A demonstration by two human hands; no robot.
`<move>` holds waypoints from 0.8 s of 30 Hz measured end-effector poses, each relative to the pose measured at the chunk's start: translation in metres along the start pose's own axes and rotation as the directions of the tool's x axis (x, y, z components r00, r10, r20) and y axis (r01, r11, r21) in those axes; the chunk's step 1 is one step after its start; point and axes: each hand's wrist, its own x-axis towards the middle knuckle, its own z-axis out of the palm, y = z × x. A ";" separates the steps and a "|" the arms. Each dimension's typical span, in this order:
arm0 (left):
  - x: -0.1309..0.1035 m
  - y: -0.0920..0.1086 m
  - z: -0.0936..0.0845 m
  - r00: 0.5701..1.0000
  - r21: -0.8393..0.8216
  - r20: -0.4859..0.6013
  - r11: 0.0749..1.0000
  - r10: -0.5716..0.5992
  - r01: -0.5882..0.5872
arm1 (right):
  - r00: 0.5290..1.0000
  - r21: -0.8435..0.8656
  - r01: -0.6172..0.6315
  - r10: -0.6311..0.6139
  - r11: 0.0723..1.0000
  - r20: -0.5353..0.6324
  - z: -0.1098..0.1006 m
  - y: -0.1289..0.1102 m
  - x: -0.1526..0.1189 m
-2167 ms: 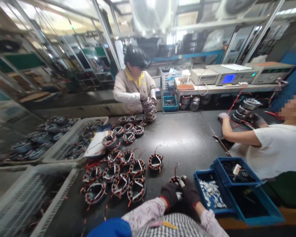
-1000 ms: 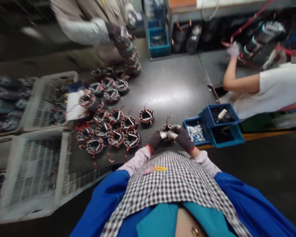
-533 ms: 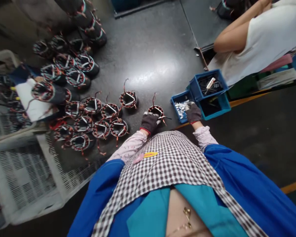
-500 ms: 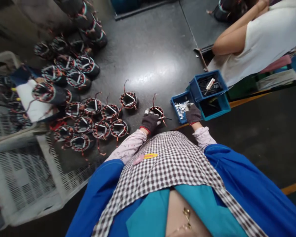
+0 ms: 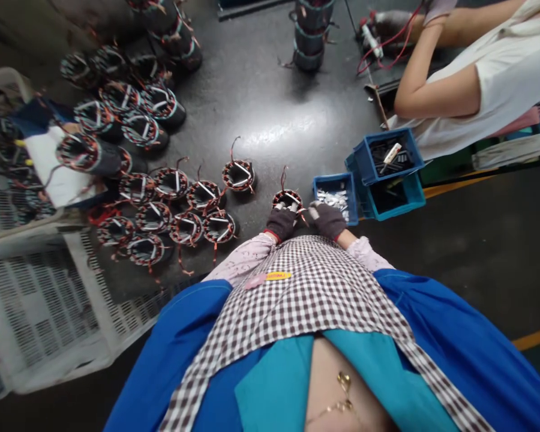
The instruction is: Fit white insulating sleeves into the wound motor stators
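Observation:
A wound ring part (image 5: 287,197) with red and black wires stands on the dark table near its front edge. My left hand (image 5: 282,221), in a dark glove with pale fingertips, is closed on the near left side of this ring. Just right of the ring, my right hand (image 5: 328,220) has its fingers pressed together, pointing at the wires; what they pinch is too small to make out. A blue bin (image 5: 353,200) of small white pieces lies beside my right hand. Another wound ring (image 5: 239,175) stands alone to the left.
Several similar rings (image 5: 153,216) stand at the left, near white crates (image 5: 87,282). Blue bins (image 5: 389,156) with dark pieces are stacked at the right. A stack of dark rings (image 5: 308,42) stands at the back. A co-worker's arm (image 5: 436,78) reaches over the upper right.
My right hand has left the bin of white pieces and moved left to the ring. At the back, the dark stack has come into view, and the co-worker's arms have shifted.

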 end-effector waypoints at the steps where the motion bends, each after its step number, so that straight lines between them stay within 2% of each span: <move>1: 0.000 -0.001 0.000 1.000 0.004 -0.004 1.000 0.006 -0.006 | 0.998 -0.059 0.026 -0.023 0.998 0.051 0.001 -0.011 0.000; 4: -0.001 -0.003 0.001 1.000 0.010 -0.010 1.000 0.018 -0.018 | 0.991 -0.197 0.050 -0.023 0.979 0.133 0.006 -0.024 -0.001; 8: -0.002 -0.003 0.005 0.999 -0.013 -0.029 1.000 0.016 -0.017 | 0.974 -0.291 0.189 -0.140 0.938 0.180 0.008 0.007 -0.002; 11: -0.001 -0.004 0.007 1.000 -0.046 -0.018 0.999 0.017 -0.017 | 0.969 -0.322 0.213 -0.156 0.922 0.191 -0.001 0.030 0.003; 14: -0.001 -0.005 0.004 1.000 -0.061 -0.006 0.998 0.012 -0.012 | 0.972 -0.323 0.219 -0.174 0.921 0.160 -0.010 0.032 0.013; 16: -0.001 -0.005 -0.001 1.000 -0.058 -0.002 0.998 0.008 -0.008 | 0.980 -0.291 0.195 -0.175 0.937 0.095 -0.011 0.022 0.016; 20: -0.002 -0.003 -0.009 1.000 -0.052 -0.003 0.999 -0.006 0.006 | 0.991 -0.099 0.103 -0.111 0.990 -0.081 -0.001 0.001 0.008; 22: -0.001 -0.003 -0.010 1.000 -0.049 -0.013 0.999 -0.024 0.023 | 0.996 -0.007 0.070 -0.070 0.998 -0.049 0.005 -0.005 0.005; 24: 0.000 -0.003 -0.011 0.999 -0.041 -0.021 0.999 -0.025 0.025 | 0.997 0.057 0.066 -0.068 0.996 0.037 0.008 -0.008 0.005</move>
